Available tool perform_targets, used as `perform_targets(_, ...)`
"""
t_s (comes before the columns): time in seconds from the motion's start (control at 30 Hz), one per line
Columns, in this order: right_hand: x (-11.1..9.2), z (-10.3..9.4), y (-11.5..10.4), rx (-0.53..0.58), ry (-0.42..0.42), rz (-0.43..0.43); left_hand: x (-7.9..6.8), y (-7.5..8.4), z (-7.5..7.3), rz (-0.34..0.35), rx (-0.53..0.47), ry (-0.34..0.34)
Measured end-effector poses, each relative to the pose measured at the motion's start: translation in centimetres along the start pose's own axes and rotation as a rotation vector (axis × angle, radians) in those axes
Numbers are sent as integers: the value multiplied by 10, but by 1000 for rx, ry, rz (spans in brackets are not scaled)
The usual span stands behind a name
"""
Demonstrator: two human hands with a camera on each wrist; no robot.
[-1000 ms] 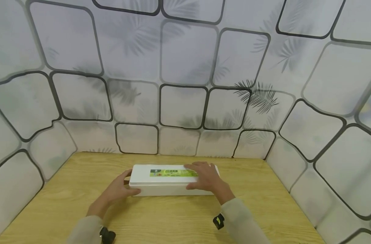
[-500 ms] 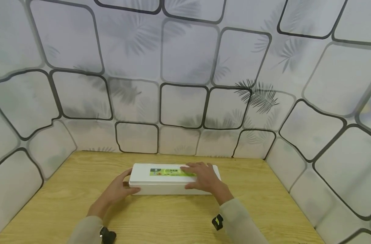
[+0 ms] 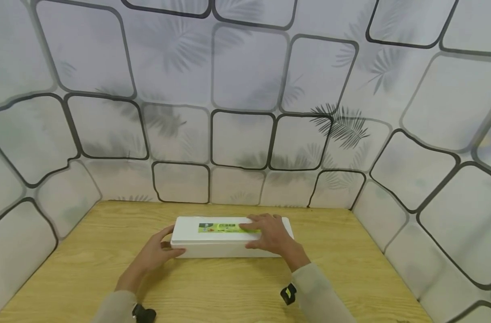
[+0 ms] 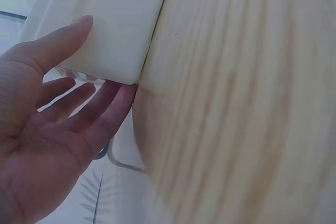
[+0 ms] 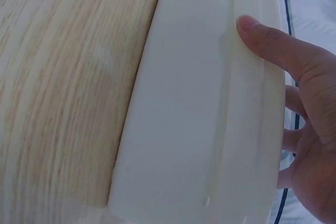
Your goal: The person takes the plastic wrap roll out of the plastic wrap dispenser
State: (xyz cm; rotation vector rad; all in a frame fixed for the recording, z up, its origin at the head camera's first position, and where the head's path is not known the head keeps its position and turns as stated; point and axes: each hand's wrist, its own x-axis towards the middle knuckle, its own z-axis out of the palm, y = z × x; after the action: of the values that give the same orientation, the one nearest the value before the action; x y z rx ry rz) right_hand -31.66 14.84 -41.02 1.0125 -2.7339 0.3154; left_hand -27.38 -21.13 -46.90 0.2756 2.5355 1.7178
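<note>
A long white storage box (image 3: 217, 250) with a lid lies on the wooden table, its lid (image 3: 186, 226) seated on top. A green and yellow label (image 3: 217, 228) runs along the lid, its right part under the right hand. My left hand (image 3: 155, 253) holds the box's left end, thumb on the front wall and fingers around the end. In the left wrist view the fingers (image 4: 97, 124) reach the bottom corner. My right hand (image 3: 271, 235) lies across the lid's right part, fingers over the top. Its thumb (image 5: 262, 38) presses the lid's front edge in the right wrist view.
The wooden table (image 3: 229, 289) stretches around the box. A wall covering (image 3: 245, 141) with rounded dark outlines and leaf prints stands behind the table and on both sides. Dark straps (image 3: 288, 294) show at the sleeves.
Over the last second the right fingers have shifted slightly left over the label. The box and the left hand stay nearly in place.
</note>
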Motion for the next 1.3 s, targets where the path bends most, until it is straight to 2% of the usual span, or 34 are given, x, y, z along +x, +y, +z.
perform_targets(0.13,2,-6,-2,-21,13,-18,-2,1,0,7,-4,6)
perform_targets(0.3,2,-15,-3,8,10,15,-4,1,-1,25,2,12)
perform_targets(0.5,-6,-27,4,-6,57,37,-6,1,-1,43,-11,-2)
perform_targets(0.73,-23,-37,29,0,135,53,-6,1,0,70,-10,-2)
perform_targets(1.0,-50,-46,60,-5,194,150,-8,2,0,36,-32,2)
perform_targets(1.3,-78,-58,82,7,192,274,-8,2,0,40,-25,10)
